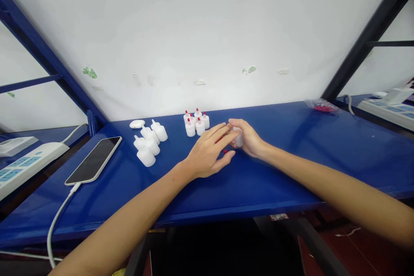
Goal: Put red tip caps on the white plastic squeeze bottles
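Blue workbench against a white wall, dark frame bars slanting up either side. Right hand is curled around a small white bottle mid-bench; left hand lies half open, fingertips meeting that bottle, small red caps beneath it. Capped bottles stand just behind, uncapped bottles lie left, beside a charging phone. A bag of red caps sits far right.

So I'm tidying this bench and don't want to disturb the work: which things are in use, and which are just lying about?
In use:
right hand holding a small white bottle
left hand by the loose red caps
red-capped bottles
uncapped white bottles

Lying about:
phone with its charging cable
power strip
bag of red bits
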A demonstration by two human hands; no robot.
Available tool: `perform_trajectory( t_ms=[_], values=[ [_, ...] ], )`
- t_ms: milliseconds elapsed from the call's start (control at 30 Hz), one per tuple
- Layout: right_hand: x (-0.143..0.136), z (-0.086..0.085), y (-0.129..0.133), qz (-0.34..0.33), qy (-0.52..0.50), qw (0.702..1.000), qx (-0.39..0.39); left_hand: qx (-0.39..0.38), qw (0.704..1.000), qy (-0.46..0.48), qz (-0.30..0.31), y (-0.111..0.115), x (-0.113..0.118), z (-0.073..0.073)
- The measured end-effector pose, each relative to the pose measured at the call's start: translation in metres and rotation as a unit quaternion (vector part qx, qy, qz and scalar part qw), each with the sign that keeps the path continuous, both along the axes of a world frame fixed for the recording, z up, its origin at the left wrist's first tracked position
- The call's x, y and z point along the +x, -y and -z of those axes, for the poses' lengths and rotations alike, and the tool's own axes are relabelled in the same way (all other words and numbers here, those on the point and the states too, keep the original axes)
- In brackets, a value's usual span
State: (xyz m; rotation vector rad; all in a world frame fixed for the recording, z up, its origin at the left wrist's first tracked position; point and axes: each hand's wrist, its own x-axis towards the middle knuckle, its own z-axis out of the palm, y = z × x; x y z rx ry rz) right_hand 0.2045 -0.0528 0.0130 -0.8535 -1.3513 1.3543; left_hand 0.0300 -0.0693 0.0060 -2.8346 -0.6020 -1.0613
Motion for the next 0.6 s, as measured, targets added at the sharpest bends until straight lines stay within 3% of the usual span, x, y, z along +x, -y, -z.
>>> perform_trajectory(
  t_ms=[200,333,467,600],
  values=[
    [0.002,-0.001,0.001,0.011,0.013,0.999,0.050,-0.014,0.999,-0.033,0.014,0.004,0.000,-0.002],
    [0.004,-0.002,0.004,0.011,0.082,0.990,0.110,-0.027,0.999,-0.021,0.034,0.004,0.000,-0.002],
    [0.005,-0.004,0.006,-0.025,0.136,0.983,0.121,-0.069,0.994,0.082,0.030,-0.001,-0.003,-0.002],
    [0.007,-0.005,0.003,-0.052,0.195,0.971,0.131,-0.104,0.965,0.230,-0.072,-0.009,-0.010,-0.008]
  ],
)
